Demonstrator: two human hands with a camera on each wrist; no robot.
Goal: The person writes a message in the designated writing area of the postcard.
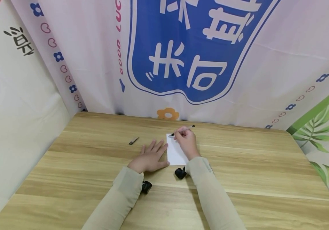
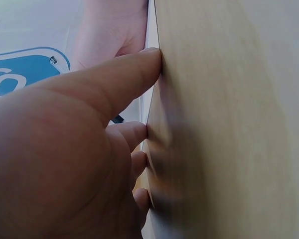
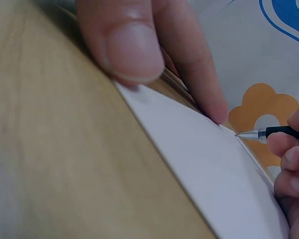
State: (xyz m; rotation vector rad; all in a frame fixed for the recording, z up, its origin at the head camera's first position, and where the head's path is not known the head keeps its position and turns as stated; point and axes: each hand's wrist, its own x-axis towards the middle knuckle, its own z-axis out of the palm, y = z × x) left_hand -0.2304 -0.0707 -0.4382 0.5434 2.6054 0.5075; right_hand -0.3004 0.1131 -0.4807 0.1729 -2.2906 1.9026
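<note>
A small white sheet of paper point(image 1: 176, 154) lies on the wooden table. My right hand point(image 1: 188, 142) pinches a pen point(image 1: 185, 129) over the paper's upper part. In the right wrist view the pen point(image 3: 261, 133) points its tip at the far end of the paper point(image 3: 199, 159), close to the surface. My left hand point(image 1: 150, 159) lies with fingers spread, its thumb and a fingertip on the paper's left edge. The left wrist view shows the left hand point(image 2: 65, 134) with straight fingers touching down at the paper and table.
A pen cap point(image 1: 134, 140) lies on the table point(image 1: 95, 179) left of the paper. Black wrist cameras point(image 1: 180, 173) sit by both cuffs. Printed cloth point(image 1: 101, 64) hangs along the table's back edge.
</note>
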